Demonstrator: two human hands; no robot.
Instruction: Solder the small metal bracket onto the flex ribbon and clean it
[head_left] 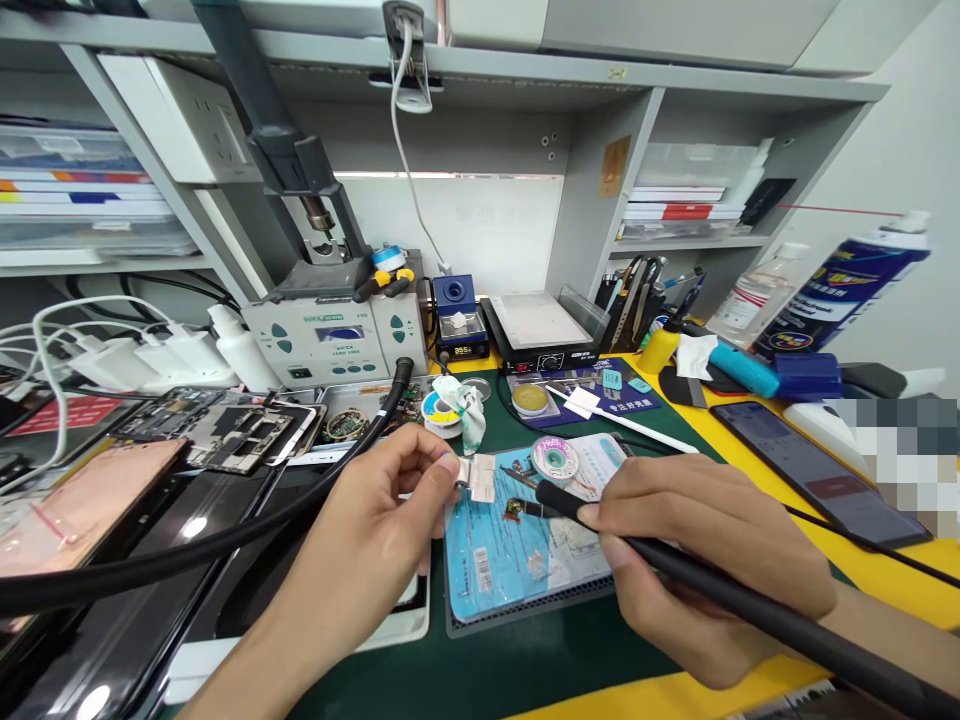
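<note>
My left hand [397,500] is closed in a pinch on a small white-and-silver piece [481,478], whose exact kind I cannot make out. My right hand [697,550] grips the black handle of a soldering iron [652,550]. The iron's thin tip points left, close to the held piece; whether they touch is unclear. Beneath both lies a blue printed packet [480,550] on the green mat [450,660]. A small flex cable part [525,510] rests on the packet just below the iron tip. Behind the tip sits a solder wire spool [556,457].
Phones and bare phone boards [240,430] crowd the left, crossed by a thick black hose [300,510]. A hot-air station [337,335] and a soldering station [465,340] stand behind. To the right lie a smartphone [817,475] and a blue spray can [847,280].
</note>
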